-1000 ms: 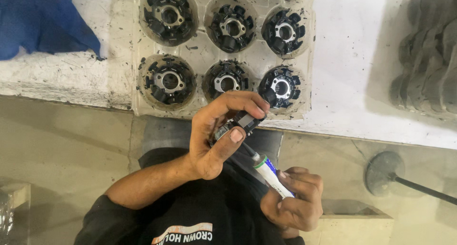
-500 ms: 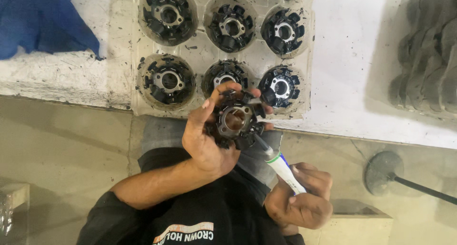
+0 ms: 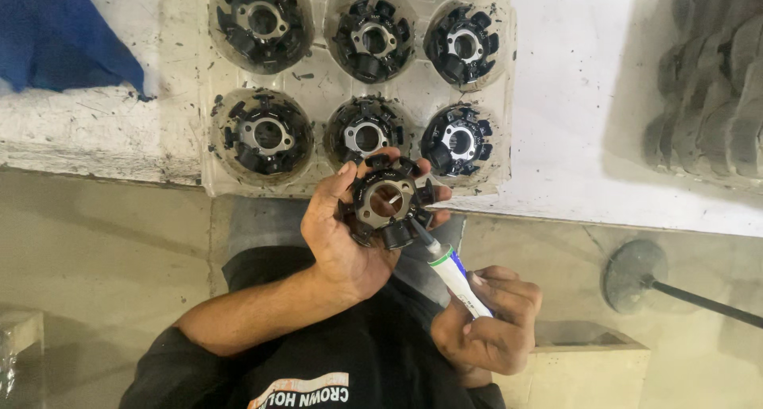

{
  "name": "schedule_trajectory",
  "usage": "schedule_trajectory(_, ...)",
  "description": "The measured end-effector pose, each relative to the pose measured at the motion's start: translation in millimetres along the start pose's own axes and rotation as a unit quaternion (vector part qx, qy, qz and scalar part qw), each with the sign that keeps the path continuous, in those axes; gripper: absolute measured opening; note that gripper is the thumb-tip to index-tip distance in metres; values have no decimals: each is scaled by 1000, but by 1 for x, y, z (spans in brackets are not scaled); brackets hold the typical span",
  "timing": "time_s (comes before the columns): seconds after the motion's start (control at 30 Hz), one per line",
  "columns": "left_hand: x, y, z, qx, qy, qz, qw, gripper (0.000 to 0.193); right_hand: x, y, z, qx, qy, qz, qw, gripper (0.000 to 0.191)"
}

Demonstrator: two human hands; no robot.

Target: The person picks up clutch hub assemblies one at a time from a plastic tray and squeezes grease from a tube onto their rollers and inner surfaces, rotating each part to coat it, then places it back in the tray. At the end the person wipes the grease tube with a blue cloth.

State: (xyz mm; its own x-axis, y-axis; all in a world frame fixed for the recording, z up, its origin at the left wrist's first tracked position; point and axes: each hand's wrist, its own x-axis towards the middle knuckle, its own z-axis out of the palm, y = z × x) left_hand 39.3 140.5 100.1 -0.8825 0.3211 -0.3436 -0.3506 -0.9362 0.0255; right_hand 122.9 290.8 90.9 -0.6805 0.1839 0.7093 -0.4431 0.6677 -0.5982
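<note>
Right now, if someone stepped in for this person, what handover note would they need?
Left hand: holds a round black stator part, face up, above the tray edge.
Right hand: grips a small white tube, nozzle touching the part's lower rim.
Moulded tray on the bench holds six similar parts, one in each visible pocket.
Done: part picked up, tube brought to it.
Left: cannot tell how much of the rim has been treated; held part not yet set down.

Six stators (image 3: 367, 135) sit in tray (image 3: 318, 83); cloth (image 3: 56, 35) lies left.
</note>
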Motion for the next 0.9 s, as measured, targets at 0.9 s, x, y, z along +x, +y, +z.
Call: schedule_trajectory(0.9,90,71,9,264,-170,107,943,49,-6,9,0,65,149,113,980,41)
